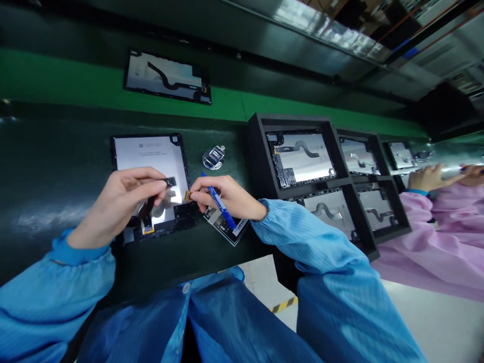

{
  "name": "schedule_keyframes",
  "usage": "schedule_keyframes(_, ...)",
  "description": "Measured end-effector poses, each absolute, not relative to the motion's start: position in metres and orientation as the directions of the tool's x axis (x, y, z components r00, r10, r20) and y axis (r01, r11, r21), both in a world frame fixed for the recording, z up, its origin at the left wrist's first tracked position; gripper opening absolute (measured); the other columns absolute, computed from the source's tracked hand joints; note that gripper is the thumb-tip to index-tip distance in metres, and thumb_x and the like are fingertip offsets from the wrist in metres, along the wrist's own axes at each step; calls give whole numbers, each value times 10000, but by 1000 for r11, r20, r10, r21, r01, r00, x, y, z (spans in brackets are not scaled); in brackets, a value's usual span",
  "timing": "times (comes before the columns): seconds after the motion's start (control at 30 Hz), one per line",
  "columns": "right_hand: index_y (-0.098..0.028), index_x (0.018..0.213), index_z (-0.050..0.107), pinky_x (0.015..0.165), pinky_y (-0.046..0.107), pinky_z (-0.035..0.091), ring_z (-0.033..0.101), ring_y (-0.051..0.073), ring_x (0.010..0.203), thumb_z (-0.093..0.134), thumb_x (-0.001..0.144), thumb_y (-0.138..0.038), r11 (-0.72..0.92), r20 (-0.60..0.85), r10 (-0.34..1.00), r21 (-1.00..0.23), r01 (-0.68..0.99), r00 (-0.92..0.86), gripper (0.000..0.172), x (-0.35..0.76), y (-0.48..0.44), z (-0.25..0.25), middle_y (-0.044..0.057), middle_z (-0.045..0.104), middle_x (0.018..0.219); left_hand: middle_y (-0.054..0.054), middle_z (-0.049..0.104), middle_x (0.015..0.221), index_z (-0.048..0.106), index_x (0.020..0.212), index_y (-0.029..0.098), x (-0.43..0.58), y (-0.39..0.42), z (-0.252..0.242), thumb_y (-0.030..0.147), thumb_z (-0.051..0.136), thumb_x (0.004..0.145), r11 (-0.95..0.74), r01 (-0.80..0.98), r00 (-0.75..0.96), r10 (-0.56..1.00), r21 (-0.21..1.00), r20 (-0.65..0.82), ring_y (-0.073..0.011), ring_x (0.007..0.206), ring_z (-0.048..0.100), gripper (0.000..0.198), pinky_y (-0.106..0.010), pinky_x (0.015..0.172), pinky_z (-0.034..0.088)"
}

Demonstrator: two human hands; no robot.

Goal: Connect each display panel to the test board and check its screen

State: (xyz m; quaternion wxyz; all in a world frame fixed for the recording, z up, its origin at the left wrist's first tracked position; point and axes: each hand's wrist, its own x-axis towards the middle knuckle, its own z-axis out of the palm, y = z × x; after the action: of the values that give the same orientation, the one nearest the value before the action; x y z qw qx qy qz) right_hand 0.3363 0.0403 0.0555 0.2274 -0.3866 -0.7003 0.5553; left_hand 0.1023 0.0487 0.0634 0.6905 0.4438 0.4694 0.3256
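A tablet screen panel [147, 151] lies back side up on the dark green bench. Above it my left hand [124, 201] pinches the end of a black flex cable [171, 181]; its lower part, with an orange-edged connector [148, 230], rests at the panel's near edge. My right hand [223, 196], at the panel's right edge, pinches a small orange connector piece [187, 195] between its fingertips. A blue pen-like tool [221, 207] is tucked across the same hand. Partly under that hand lies a small device with an exposed circuit board [232, 234].
Behind the panel sits a round clear-and-metal item [214, 157]. Another screen panel [166, 75] lies on the green strip farther back. To the right, a black divided tray [260, 151] holds several panels with cables. Beyond it are a co-worker's hands [431, 177] and pink sleeves.
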Motion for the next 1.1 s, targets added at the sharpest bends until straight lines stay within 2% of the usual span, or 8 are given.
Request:
schedule_keyframes(0.1,-146,889,634,643,218,440,581,83,582,564,986,-331,89,-94,796,-959,270,-598,220,336,40,56,-31,626,630,2,588,629,719,743,188,108,39,58,311,768,763,229,116,275,928,967,-252,-117,598,491,134,-262,552,357)
schedule_keyframes(0.2,-146,886,627,641,221,436,569,87,577,559,986,-328,96,-75,803,-963,253,-591,219,336,40,56,-30,623,626,10,590,621,712,698,173,113,34,57,327,762,780,205,181,295,922,962,-252,-92,576,450,182,-228,516,315)
schedule_keyframes(0.3,-148,886,624,642,231,436,567,96,576,574,977,-392,82,-83,801,-966,246,-593,265,336,40,56,-27,623,624,5,608,606,703,662,171,117,34,58,327,752,783,177,170,322,920,969,-224,-93,565,467,204,-215,507,330)
schedule_keyframes(0.47,-149,880,622,644,239,433,559,103,582,579,964,-472,79,-74,797,-971,225,-599,337,336,40,57,-26,613,618,1,665,638,715,673,186,122,36,61,258,738,765,126,160,322,931,979,-173,-108,574,529,119,-210,513,383)
schedule_keyframes(0.8,-148,869,616,635,229,419,548,91,566,587,970,-417,95,-71,801,-965,244,-594,289,337,40,57,-39,600,597,39,653,629,714,705,166,121,35,58,190,732,793,81,134,322,939,988,-121,-55,571,509,93,-149,504,370)
schedule_keyframes(1.0,-148,858,619,614,219,421,548,82,526,559,980,-320,97,-65,820,-963,250,-569,219,336,39,57,-52,586,563,50,616,605,702,691,183,124,31,54,192,733,787,10,126,269,962,992,-44,-51,540,473,101,-161,474,338)
schedule_keyframes(1.1,-148,861,623,608,219,417,543,84,527,570,977,-342,108,-52,813,-966,237,-580,232,336,39,57,-52,582,564,46,594,579,694,670,191,125,31,56,194,721,779,-6,163,251,967,987,-36,-63,519,459,113,-183,454,324)
